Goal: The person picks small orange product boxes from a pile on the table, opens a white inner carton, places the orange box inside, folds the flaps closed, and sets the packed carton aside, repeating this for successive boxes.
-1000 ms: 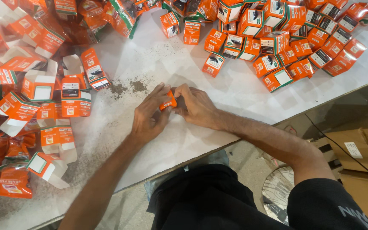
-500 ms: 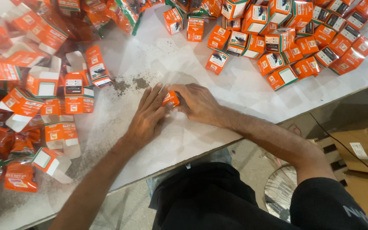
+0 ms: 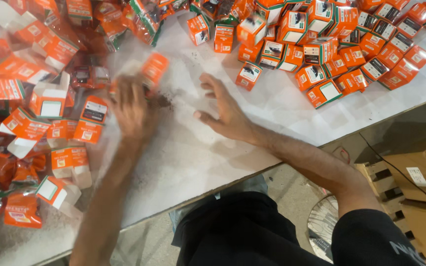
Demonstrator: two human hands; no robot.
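Flat cartons (image 3: pixel 23 125): loose orange-and-white heap on the left of the white table (image 3: pixel 188 162).
Left hand (image 3: pixel 130 106): blurred, closed on a small orange box (image 3: pixel 154 69), held just above the table near a dark smudge (image 3: pixel 166 98).
Right hand (image 3: pixel 225 111): empty, fingers spread wide, resting on the table.
Boxes (image 3: pixel 331 44): made-up orange ones packed together at the far right.

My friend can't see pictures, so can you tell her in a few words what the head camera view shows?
A person's blurred left hand holds a small orange cardboard box above a white table, while the empty right hand rests open on the tabletop. Heaps of similar small orange and white boxes lie along the far right, with open boxes and orange packets on the left.
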